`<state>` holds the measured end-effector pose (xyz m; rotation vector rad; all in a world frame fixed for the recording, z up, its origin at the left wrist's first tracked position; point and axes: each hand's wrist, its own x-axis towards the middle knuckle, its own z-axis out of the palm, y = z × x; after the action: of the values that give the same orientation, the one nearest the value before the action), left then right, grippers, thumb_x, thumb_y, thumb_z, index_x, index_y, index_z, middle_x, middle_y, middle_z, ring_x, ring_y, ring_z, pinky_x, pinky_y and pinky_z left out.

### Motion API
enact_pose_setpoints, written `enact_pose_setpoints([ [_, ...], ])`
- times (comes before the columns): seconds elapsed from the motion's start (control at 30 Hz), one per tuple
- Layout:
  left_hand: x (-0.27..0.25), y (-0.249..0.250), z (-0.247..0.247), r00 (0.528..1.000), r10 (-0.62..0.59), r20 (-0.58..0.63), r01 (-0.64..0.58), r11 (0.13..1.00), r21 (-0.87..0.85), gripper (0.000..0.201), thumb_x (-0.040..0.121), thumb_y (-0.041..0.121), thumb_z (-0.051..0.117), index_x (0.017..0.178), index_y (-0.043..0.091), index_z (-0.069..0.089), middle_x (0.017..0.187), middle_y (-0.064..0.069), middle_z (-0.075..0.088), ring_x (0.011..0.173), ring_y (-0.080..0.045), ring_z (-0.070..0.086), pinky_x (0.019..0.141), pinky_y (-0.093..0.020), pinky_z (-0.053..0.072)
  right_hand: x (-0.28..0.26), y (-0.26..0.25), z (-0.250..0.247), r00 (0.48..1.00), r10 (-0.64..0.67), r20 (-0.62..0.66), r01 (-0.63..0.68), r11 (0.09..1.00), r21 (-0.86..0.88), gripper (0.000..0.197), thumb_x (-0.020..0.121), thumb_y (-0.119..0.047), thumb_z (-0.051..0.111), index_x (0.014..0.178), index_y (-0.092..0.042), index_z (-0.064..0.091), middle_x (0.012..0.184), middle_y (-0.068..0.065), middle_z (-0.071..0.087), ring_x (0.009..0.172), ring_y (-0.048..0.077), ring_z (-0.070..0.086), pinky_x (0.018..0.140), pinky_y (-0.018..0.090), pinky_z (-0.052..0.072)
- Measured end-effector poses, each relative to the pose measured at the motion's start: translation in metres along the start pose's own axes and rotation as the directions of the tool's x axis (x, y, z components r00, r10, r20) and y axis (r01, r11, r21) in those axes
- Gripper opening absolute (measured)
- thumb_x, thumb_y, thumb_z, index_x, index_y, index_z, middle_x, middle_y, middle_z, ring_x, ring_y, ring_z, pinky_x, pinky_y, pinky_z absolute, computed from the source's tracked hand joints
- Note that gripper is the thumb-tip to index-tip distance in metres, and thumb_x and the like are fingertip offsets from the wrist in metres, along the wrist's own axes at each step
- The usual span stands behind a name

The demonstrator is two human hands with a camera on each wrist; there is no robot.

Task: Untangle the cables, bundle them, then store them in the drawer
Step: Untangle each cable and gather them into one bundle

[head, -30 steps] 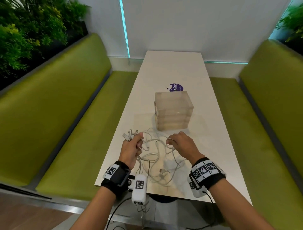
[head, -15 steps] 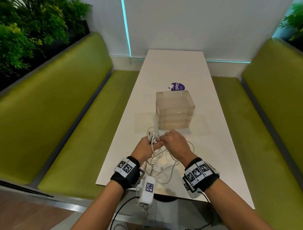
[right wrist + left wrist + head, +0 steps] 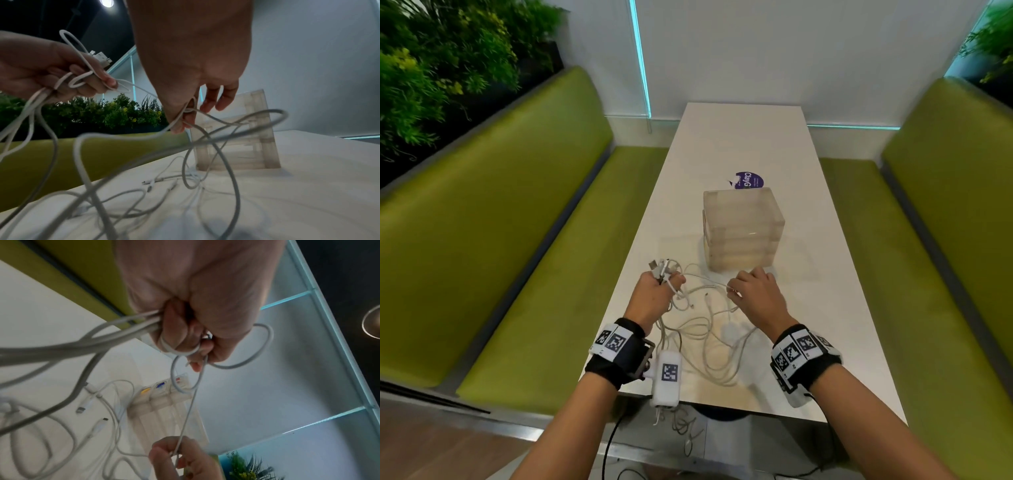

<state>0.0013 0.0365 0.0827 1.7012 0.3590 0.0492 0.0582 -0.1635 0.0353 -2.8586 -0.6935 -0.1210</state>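
Note:
A tangle of white cables (image 3: 709, 329) lies on the white table (image 3: 750, 137) in front of a translucent drawer unit (image 3: 743, 229). My left hand (image 3: 659, 291) grips a bunch of cable ends, with plugs (image 3: 661, 267) sticking out above the fist (image 3: 185, 318). My right hand (image 3: 751, 291) pinches one thin cable (image 3: 185, 113) between thumb and forefinger, a little right of the left hand. That cable runs taut between both hands (image 3: 191, 402). Loose loops and plugs (image 3: 156, 183) rest on the table below.
Green benches (image 3: 517, 240) flank the table on both sides. A purple sticker (image 3: 748, 180) lies behind the drawer unit (image 3: 236, 133). Plants (image 3: 431, 68) stand at the back left. Some cable hangs over the near table edge (image 3: 678, 425).
Half a second ago the hands met over the tangle. They have since pulled apart, the left going left with its bunch of plugs, the right going right with one cable.

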Motion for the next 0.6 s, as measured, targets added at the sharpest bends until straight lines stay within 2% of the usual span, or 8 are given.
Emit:
enact_pose_setpoints([
  [0.07, 0.002, -0.004, -0.002, 0.998, -0.018, -0.060, 0.014, 0.998, -0.064, 0.016, 0.090, 0.014, 0.061, 0.074, 0.015, 0.059, 0.066, -0.004, 0.043, 0.051, -0.013, 0.030, 0.043, -0.020, 0.028, 0.001, 0.000, 0.000, 0.999, 0.021, 0.044, -0.024, 0.997, 0.073, 0.024, 0.095, -0.030, 0.051, 0.104, -0.016, 0.068, 0.105, 0.001, 0.064, 0.100, 0.030, 0.053, 0.079, 0.039, 0.038],
  [0.13, 0.002, -0.006, -0.002, 0.994, -0.023, -0.103, 0.015, 0.997, -0.080, 0.016, 0.091, 0.016, 0.060, 0.076, 0.016, 0.059, 0.067, -0.003, 0.046, 0.052, -0.013, 0.032, 0.044, -0.021, 0.029, 0.002, -0.002, -0.003, 0.997, 0.049, 0.054, -0.061, 0.965, 0.256, 0.025, 0.097, -0.030, 0.051, 0.103, -0.014, 0.068, 0.099, 0.004, 0.060, 0.093, 0.030, 0.058, 0.076, 0.037, 0.044],
  [0.2, -0.001, -0.008, 0.001, 0.997, -0.003, -0.072, -0.001, 0.999, -0.049, 0.014, 0.092, 0.018, 0.060, 0.080, 0.013, 0.062, 0.061, 0.003, 0.046, 0.051, -0.011, 0.034, 0.042, -0.019, 0.030, 0.004, -0.008, -0.007, 0.997, 0.029, 0.066, -0.053, 0.917, 0.396, 0.026, 0.097, -0.028, 0.052, 0.100, -0.010, 0.069, 0.090, 0.002, 0.052, 0.085, 0.028, 0.059, 0.073, 0.037, 0.046],
  [0.27, -0.006, -0.006, 0.008, 1.000, 0.025, 0.018, -0.025, 1.000, 0.007, 0.017, 0.091, 0.022, 0.063, 0.076, 0.015, 0.063, 0.053, 0.010, 0.047, 0.047, -0.007, 0.037, 0.042, -0.017, 0.031, 0.006, -0.018, -0.012, 0.995, -0.047, 0.093, 0.002, 0.899, 0.437, 0.023, 0.095, -0.027, 0.054, 0.101, -0.011, 0.069, 0.094, 0.000, 0.052, 0.090, 0.022, 0.059, 0.076, 0.034, 0.046],
  [0.33, -0.011, -0.002, 0.019, 0.994, 0.028, 0.107, -0.030, 0.999, 0.023, 0.021, 0.088, 0.027, 0.067, 0.070, 0.017, 0.060, 0.045, 0.014, 0.045, 0.042, -0.003, 0.036, 0.042, -0.015, 0.030, 0.006, -0.028, -0.015, 0.990, -0.111, 0.087, 0.059, 0.883, 0.465, 0.016, 0.093, -0.022, 0.056, 0.100, -0.013, 0.067, 0.105, 0.004, 0.057, 0.094, 0.021, 0.057, 0.078, 0.034, 0.046],
  [0.4, -0.015, 0.003, 0.027, 0.992, 0.029, 0.121, -0.026, 0.999, -0.024, 0.020, 0.086, 0.024, 0.070, 0.071, 0.013, 0.062, 0.044, 0.016, 0.050, 0.038, 0.001, 0.039, 0.041, -0.012, 0.031, 0.007, -0.034, -0.017, 0.988, -0.138, 0.071, 0.089, 0.878, 0.470, 0.010, 0.092, -0.014, 0.055, 0.096, -0.008, 0.062, 0.105, 0.009, 0.058, 0.090, 0.026, 0.057, 0.076, 0.038, 0.047],
  [0.47, -0.016, 0.006, 0.031, 0.994, 0.044, 0.101, -0.038, 0.997, -0.060, 0.022, 0.085, 0.023, 0.071, 0.068, 0.013, 0.062, 0.045, 0.015, 0.055, 0.037, 0.002, 0.042, 0.040, -0.010, 0.030, 0.006, -0.037, -0.020, 0.993, -0.105, 0.060, 0.062, 0.871, 0.487, 0.003, 0.090, -0.010, 0.055, 0.091, -0.009, 0.058, 0.098, 0.009, 0.059, 0.085, 0.025, 0.056, 0.072, 0.034, 0.044],
  [0.6, -0.019, 0.011, 0.031, 0.990, 0.036, 0.133, -0.029, 0.998, -0.048, 0.028, 0.086, 0.029, 0.069, 0.063, 0.019, 0.058, 0.044, 0.014, 0.052, 0.036, 0.002, 0.040, 0.040, -0.011, 0.030, 0.005, -0.039, -0.025, 0.999, 0.003, 0.045, -0.026, 0.847, 0.530, 0.029, 0.085, -0.004, 0.057, 0.073, -0.023, 0.038, 0.078, 0.001, 0.051, 0.070, 0.021, 0.048, 0.062, 0.029, 0.034],
])
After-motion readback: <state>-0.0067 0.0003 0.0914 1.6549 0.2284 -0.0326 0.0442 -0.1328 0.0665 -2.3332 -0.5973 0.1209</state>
